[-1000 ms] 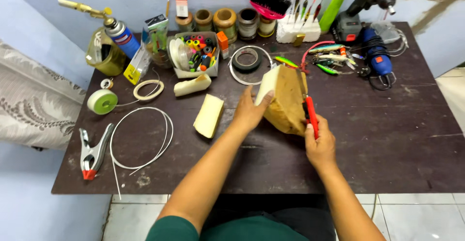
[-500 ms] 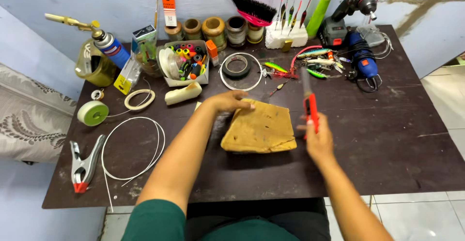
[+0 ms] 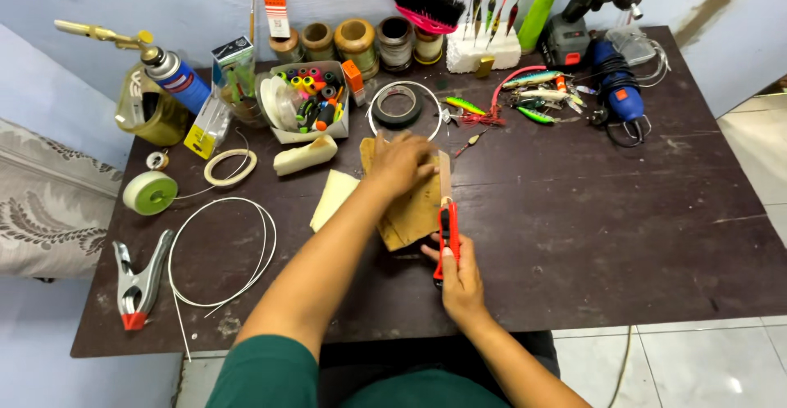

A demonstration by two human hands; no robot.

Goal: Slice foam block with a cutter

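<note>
**Knife blade set against a tan slab on a cluttered work table**

Head view, looking down. The left hand (image 3: 402,162) lies palm-down on the far part of a flat tan slab (image 3: 414,211), fingers spread and pressing it to the dark table (image 3: 590,236). The right hand (image 3: 459,273) is closed around the handle of a red utility knife (image 3: 447,236), whose blade points away from the person and lies along the right edge of the slab, just near of the left hand's fingertips. The slab rests slightly left of the table's middle, between the two hands.

Just left of the slab lies a pale yellow block (image 3: 332,199), touching or nearly touching it; which, cannot be told. Farther left, a loop of white wire (image 3: 221,248) lies flat, with a metal spring clamp (image 3: 138,281) with red tips near the left edge. A green tape roll (image 3: 150,192) and a small cream ring (image 3: 229,167) lie beyond the wire.

Along the far edge stand a blue gas torch canister (image 3: 176,76), a tray of coloured spools (image 3: 307,101), several thread reels (image 3: 357,43), a black-bristled brush (image 3: 426,2) and a white foam block (image 3: 484,47) holding upright floats. A dark tape ring (image 3: 399,106) lies just far of the left hand. To the far right lie fishing lures (image 3: 537,97), a blue rotary tool (image 3: 619,97) and a power drill (image 3: 594,2).
</note>
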